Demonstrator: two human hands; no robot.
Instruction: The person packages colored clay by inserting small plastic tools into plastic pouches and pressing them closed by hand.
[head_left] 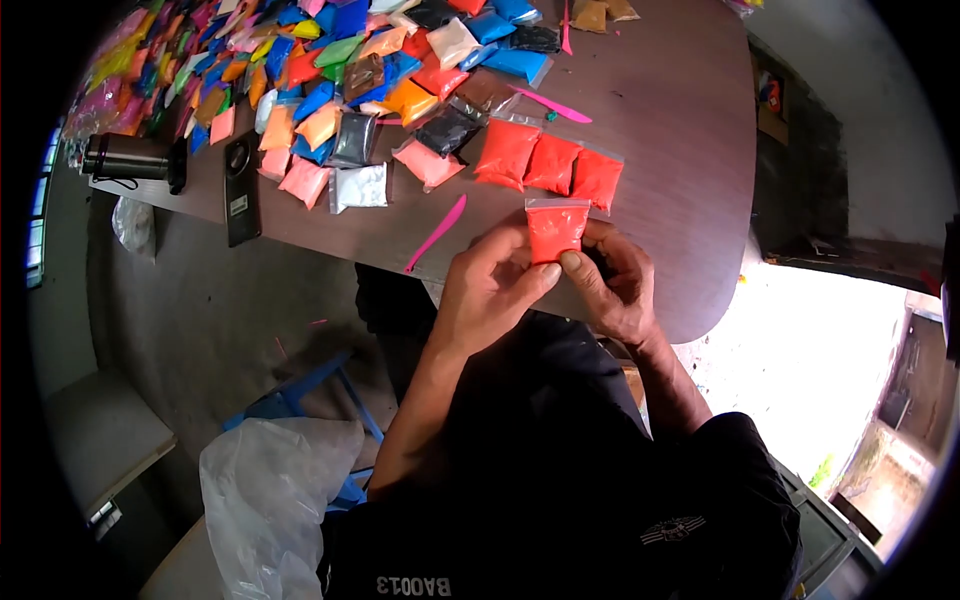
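A small clear bag of red-orange material (556,228) is held upright at the table's front edge, its zip strip at the top. My left hand (493,290) pinches its lower left side, thumb in front and fingers behind. On the other side my right hand (617,282) grips the lower right, its thumb close to the left one. Just beyond the held bag, three similar red bags lie in a row: a larger one (507,152), a middle one (552,164) and a right one (598,178).
Many coloured bags (385,75) are heaped across the table (665,130). Pink plastic knives (437,233) lie among them. A dark phone (241,190) and a metal flask (130,158) are at the left. Below stand a blue stool (290,392) and a clear plastic bag (265,490).
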